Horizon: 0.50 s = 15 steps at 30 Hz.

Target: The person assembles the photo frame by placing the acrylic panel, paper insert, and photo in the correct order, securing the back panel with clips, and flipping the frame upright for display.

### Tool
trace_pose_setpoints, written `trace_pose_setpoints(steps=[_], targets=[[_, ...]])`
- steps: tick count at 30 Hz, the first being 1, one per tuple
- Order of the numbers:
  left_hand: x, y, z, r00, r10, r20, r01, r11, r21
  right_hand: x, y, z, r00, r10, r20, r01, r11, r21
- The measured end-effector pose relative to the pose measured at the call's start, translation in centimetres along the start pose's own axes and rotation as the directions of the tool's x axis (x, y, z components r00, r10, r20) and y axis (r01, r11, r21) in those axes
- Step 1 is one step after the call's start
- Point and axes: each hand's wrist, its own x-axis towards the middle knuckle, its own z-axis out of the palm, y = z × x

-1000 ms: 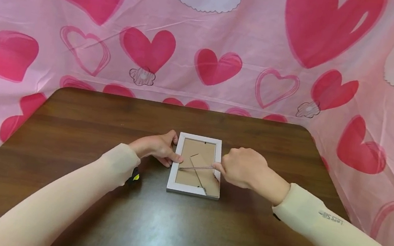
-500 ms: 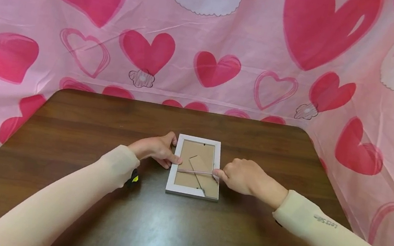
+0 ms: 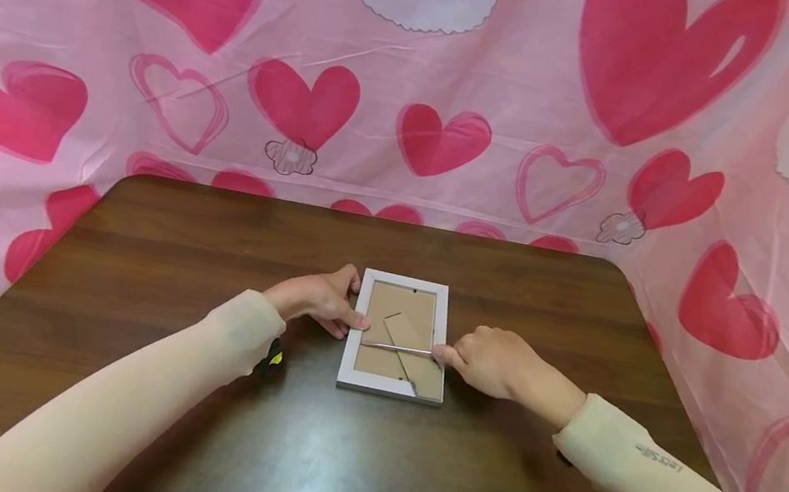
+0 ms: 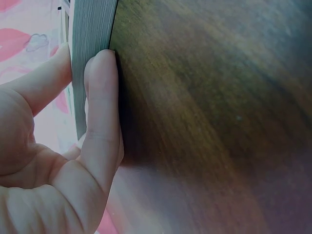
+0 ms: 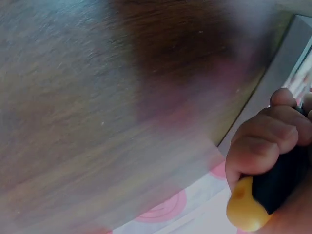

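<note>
Picture frame point(image 3: 375, 383) pinned at mid-table, back side up!

Head view: white border, plain tan panel point(image 3: 387, 300) set inside it, small dark marks at the far and near ends, and a tan flap point(image 3: 424, 378) slanting over the near right corner. Left hand point(image 3: 328, 297) pinches the left border; right hand point(image 3: 495, 361) grips a tool point(image 3: 398, 348), metal shaft reaching across the panel. Over to the left wrist: thumb and fingers clasp the frame's finely lined grey side. Right wrist: curled fingers wrap a black-and-yellow handle point(image 5: 270, 187).
</note>
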Motion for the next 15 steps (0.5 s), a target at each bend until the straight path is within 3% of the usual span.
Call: trace_pose_setpoints(steps=[5,15], targets=[[0.00,0.03,0.10,1.000,-0.001,-0.004,0.001,1.000,0.002,-0.48,0.01,-0.17,0.999,-0.020,-0.029,0.019,1.000,-0.022],[-0.07,0.00,0.10,1.000,0.001,-0.009,-0.001,1.000,0.014,-0.38,-0.25,-0.11,1.000,0.011,0.014,-0.012,0.999,0.046]])
